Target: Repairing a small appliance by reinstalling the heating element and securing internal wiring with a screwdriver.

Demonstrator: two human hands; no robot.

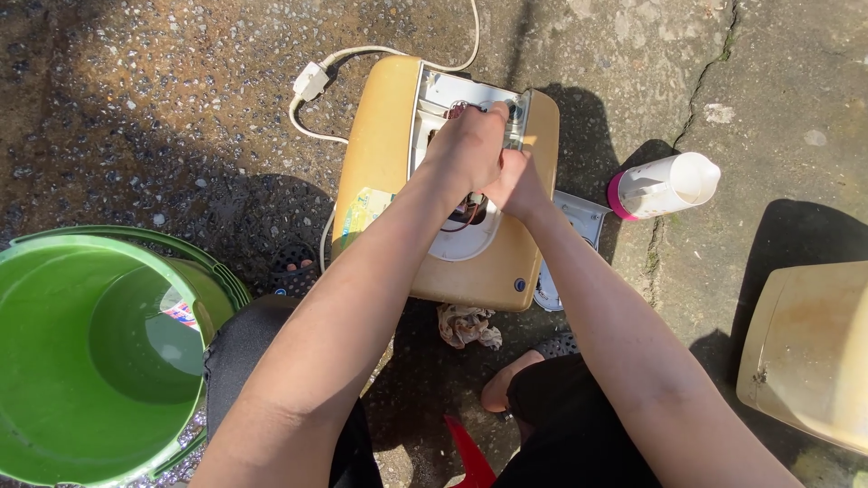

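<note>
step: both hands worked inside the opened back of a yellowed appliance housing (389, 181) lying on the concrete ground (768, 108), between the person's knees.
left hand (468, 149): curled into a fist over the open cavity (452, 95), fingertips at the top edge; seemed closed on a small part, which part cannot be told.
right hand (517, 185): tucked just below and against the left, fingers hidden inside the opening; grip cannot be told.
doing it well: judged best to brace the housing with one hand, work with short controlled motions, and keep clear of the dark wires (466, 215) showing in the round opening.
risk: brittle old plastic edges could likely crack if levered hard.
housing position: centre of view, touching nothing but the ground; white power cord (312, 86) ran off its top left.
count, buckets: one green bucket (54, 361), holding water, at left.
count, bottles: one white bottle (665, 185) with a pink band, lying on its side, right.
count, rags: one crumpled rag (467, 325) just below the housing.
count, loose panels: one grey panel (579, 226) beside the housing; one beige cover (805, 352) at far right.
count, hands: two.
</note>
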